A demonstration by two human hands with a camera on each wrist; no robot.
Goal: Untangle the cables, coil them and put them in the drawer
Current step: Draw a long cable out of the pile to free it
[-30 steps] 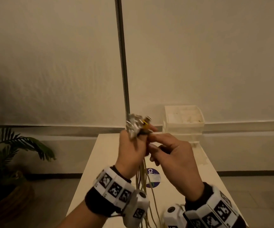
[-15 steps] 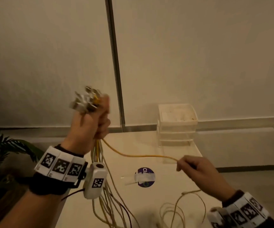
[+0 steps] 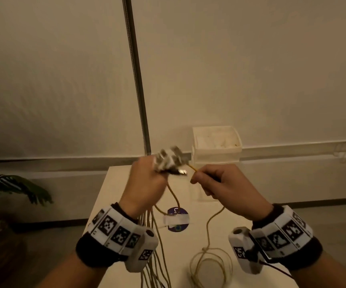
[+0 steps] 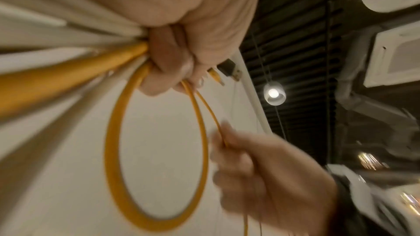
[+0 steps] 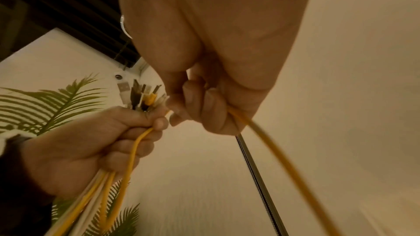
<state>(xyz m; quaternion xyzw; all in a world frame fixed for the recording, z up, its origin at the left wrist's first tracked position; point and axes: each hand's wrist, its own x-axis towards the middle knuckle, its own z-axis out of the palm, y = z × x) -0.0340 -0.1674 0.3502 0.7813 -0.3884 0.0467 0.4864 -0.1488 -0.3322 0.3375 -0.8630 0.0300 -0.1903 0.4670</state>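
My left hand [image 3: 147,181] is raised over the table and grips a bundle of white and yellow cables [image 3: 153,235], their plugs [image 3: 169,160] sticking up above the fist. One yellow cable [image 4: 156,159] hangs from that fist as a loop. My right hand [image 3: 211,181] pinches the same yellow cable [image 5: 268,148] just right of the plugs. The rest of it drops to loose coils [image 3: 209,265] on the table. A white drawer unit [image 3: 216,145] stands at the table's far end.
The white table [image 3: 114,196] carries a round blue sticker with tape [image 3: 177,219] at its middle. A metal pole [image 3: 135,80] rises behind the table against the wall. A potted palm [image 3: 7,188] stands on the floor to the left.
My left hand has come down and right from its raised spot at the left. My right hand has moved up and left to meet it, and the stretched yellow cable now hangs as a loop.
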